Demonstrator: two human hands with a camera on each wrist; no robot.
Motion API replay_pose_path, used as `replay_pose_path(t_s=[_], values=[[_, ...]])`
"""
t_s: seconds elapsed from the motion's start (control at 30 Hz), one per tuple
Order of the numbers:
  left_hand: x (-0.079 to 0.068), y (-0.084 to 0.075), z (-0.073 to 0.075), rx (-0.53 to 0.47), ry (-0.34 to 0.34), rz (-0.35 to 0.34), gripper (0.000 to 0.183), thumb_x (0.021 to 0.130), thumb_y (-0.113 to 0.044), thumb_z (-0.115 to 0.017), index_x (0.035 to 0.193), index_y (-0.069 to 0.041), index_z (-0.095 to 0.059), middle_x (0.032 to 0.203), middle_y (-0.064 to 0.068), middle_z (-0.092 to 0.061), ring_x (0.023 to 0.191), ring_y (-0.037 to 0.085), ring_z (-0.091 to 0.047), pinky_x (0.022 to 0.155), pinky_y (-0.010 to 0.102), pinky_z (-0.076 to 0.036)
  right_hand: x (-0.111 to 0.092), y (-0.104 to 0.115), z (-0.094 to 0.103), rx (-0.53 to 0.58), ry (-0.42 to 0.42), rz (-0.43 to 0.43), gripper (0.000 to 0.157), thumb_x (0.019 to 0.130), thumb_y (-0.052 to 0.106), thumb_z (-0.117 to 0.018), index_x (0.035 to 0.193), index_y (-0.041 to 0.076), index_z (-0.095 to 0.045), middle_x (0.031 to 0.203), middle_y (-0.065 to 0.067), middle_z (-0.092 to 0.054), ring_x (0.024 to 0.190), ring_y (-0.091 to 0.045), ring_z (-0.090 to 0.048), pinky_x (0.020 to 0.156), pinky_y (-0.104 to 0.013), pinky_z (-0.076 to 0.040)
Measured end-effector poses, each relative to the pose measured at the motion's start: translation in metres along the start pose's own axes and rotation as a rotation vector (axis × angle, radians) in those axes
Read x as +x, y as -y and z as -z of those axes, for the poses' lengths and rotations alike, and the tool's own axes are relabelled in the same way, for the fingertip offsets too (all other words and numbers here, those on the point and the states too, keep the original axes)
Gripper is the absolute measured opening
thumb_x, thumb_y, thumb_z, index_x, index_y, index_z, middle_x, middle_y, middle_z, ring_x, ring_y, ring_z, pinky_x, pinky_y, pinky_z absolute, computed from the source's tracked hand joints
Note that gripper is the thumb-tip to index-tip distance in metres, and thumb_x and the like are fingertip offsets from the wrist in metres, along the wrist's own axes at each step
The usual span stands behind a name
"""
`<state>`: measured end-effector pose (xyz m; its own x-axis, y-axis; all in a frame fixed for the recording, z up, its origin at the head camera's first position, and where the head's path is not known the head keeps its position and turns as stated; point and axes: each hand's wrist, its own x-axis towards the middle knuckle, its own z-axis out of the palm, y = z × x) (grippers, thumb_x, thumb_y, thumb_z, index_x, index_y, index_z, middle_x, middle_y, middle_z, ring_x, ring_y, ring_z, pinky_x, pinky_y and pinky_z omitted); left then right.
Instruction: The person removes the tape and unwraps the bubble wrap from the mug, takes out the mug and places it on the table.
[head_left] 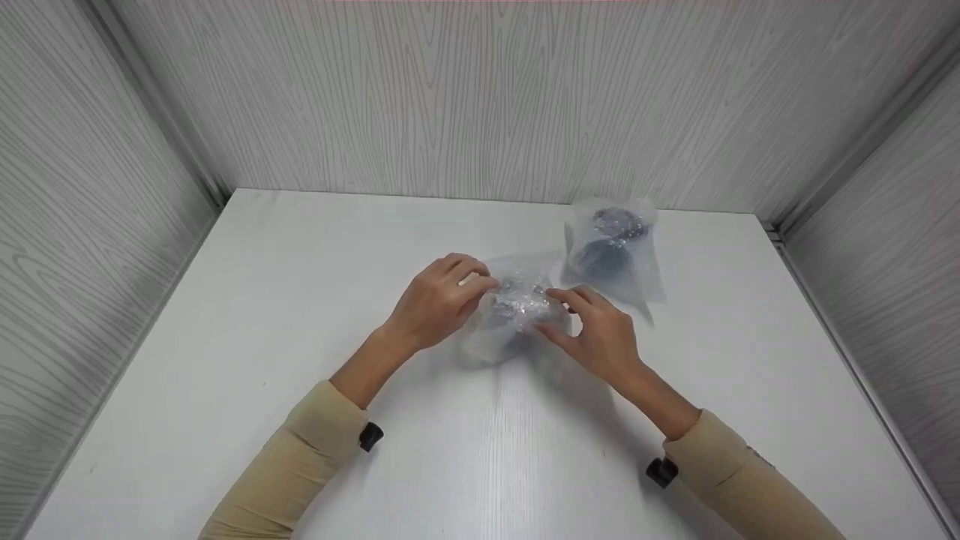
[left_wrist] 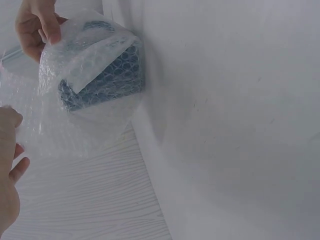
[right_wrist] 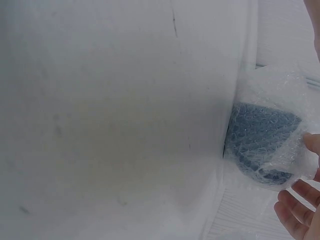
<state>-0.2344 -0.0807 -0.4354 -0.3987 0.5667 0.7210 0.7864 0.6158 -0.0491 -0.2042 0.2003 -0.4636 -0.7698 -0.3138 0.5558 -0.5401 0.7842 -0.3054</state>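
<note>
On the white table stands a dark blue object in clear bubble wrap (head_left: 517,307), its kind hidden by the wrap; the bubbles show plainly over the blue in the left wrist view and the right wrist view. My left hand (head_left: 442,300) pinches the wrap's left edge between thumb and fingers. From the other side my right hand (head_left: 600,334) grips the wrap, its thumb (right_wrist: 312,143) lying on the plastic. A loose flap of wrap folds across the blue object (left_wrist: 112,72).
Behind and to the right lies a second bubble-wrap bag (head_left: 611,251) with two dark round shapes inside, near the table's back edge. Pale wood-grain panels (head_left: 465,97) wall the white table (head_left: 247,300) at the back and both sides.
</note>
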Motion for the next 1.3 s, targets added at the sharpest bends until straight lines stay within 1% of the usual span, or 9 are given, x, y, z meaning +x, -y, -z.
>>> replay_pose_path(t_s=[0.17,0.37,0.53,0.63,0.73,0.97,1.13,1.3], values=[[0.001,0.003,-0.003,0.014,0.003,0.019,0.019,0.095,-0.003,-0.074,0.110,-0.013,-0.079,0.108,0.005,-0.076,0.106,0.024,-0.071,0.093,0.035,-0.063,0.001,0.001,0.001,0.002,0.006,-0.004,0.048,0.086,0.040,-0.088,0.127,0.018,-0.075,0.105,-0.003,-0.076,0.068,-0.024,-0.064,0.052,-0.029,-0.044],[0.003,0.008,-0.005,0.016,0.006,0.046,0.018,0.096,-0.005,-0.074,0.112,-0.012,-0.078,0.111,0.006,-0.075,0.108,0.024,-0.071,0.093,0.036,-0.063,0.000,0.001,0.000,0.004,0.006,-0.006,0.048,0.086,0.039,-0.088,0.126,0.018,-0.075,0.106,-0.002,-0.076,0.073,-0.022,-0.067,0.051,-0.030,-0.046],[0.004,0.011,-0.008,0.025,0.014,0.064,0.028,0.092,0.005,-0.073,0.115,-0.011,-0.077,0.114,0.006,-0.074,0.110,0.024,-0.070,0.093,0.035,-0.062,-0.001,0.000,0.000,0.007,0.003,-0.003,0.047,0.087,0.040,-0.087,0.126,0.018,-0.075,0.106,-0.002,-0.076,0.071,-0.023,-0.066,0.051,-0.030,-0.046],[0.006,0.014,-0.009,0.007,0.017,0.083,0.036,0.089,0.012,-0.070,0.116,-0.011,-0.077,0.115,0.007,-0.074,0.111,0.025,-0.070,0.094,0.033,-0.062,-0.001,0.000,-0.001,0.013,-0.001,0.005,0.047,0.087,0.040,-0.087,0.126,0.017,-0.075,0.105,-0.003,-0.076,0.072,-0.024,-0.066,0.051,-0.030,-0.046],[0.007,0.016,-0.010,-0.011,0.014,0.096,0.037,0.089,0.014,-0.069,0.116,-0.010,-0.076,0.115,0.008,-0.073,0.112,0.025,-0.069,0.094,0.032,-0.062,-0.001,-0.001,-0.002,0.015,-0.001,0.002,0.047,0.087,0.041,-0.087,0.126,0.018,-0.075,0.105,-0.003,-0.076,0.072,-0.024,-0.067,0.052,-0.030,-0.046],[0.012,0.021,-0.014,0.014,-0.001,0.106,0.031,0.094,0.009,-0.068,0.117,-0.011,-0.076,0.115,0.008,-0.073,0.112,0.025,-0.069,0.093,0.031,-0.062,-0.001,0.000,-0.001,0.012,0.008,-0.010,0.047,0.087,0.041,-0.087,0.126,0.019,-0.075,0.107,-0.002,-0.076,0.072,-0.025,-0.067,0.052,-0.030,-0.046],[0.013,0.025,-0.018,0.007,-0.005,0.144,0.026,0.099,0.005,-0.065,0.118,-0.010,-0.074,0.116,0.009,-0.070,0.111,0.026,-0.069,0.085,0.031,-0.064,0.000,0.000,-0.002,0.014,-0.007,-0.003,0.046,0.086,0.039,-0.088,0.125,0.019,-0.076,0.105,-0.002,-0.076,0.071,-0.024,-0.067,0.051,-0.028,-0.044],[0.014,0.028,-0.020,-0.004,-0.003,0.164,0.026,0.099,0.004,-0.066,0.119,-0.010,-0.073,0.118,0.011,-0.069,0.110,0.027,-0.069,0.081,0.031,-0.064,-0.001,0.001,-0.002,0.010,-0.029,0.017,0.046,0.085,0.039,-0.089,0.124,0.018,-0.076,0.105,-0.003,-0.076,0.067,-0.022,-0.064,0.049,-0.027,-0.042]])
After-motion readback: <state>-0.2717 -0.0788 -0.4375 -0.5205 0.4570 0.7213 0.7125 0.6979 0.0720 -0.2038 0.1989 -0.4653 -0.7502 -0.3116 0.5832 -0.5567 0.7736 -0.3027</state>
